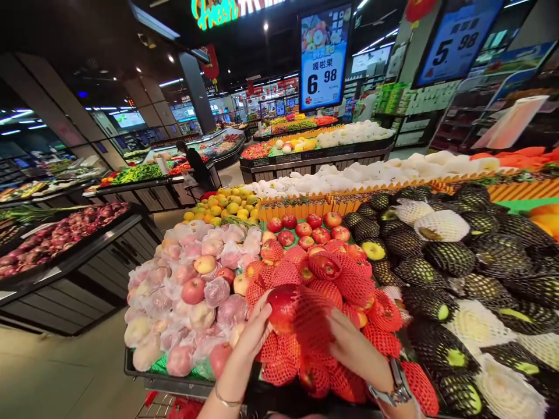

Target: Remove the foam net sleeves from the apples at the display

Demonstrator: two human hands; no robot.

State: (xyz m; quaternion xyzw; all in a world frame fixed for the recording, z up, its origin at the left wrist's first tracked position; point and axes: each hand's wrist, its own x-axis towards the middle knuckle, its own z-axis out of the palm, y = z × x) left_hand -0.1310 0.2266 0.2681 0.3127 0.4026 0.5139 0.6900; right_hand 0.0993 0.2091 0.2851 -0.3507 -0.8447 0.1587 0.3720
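My left hand (257,327) is closed round the left side of a red apple (282,305). A red foam net sleeve (311,317) covers the apple's right side and stretches across to my right hand (347,340), whose fingers grip its edge and are slightly blurred. Beneath and behind my hands lies a heap of apples in red foam nets (327,291). Several bare red apples (321,235) sit in rows at the back of the heap. Left of my hands are pale pink apples, many wrapped in clear plastic (187,291).
Fruits in black nets (404,238) fill the right side, some in white nets (478,323). Behind stand yellow fruit (222,203) and a row in white foam (349,177). Red onions (65,235) lie on a far-left stand. A person (197,169) is farther back. Price screens (324,64) hang above.
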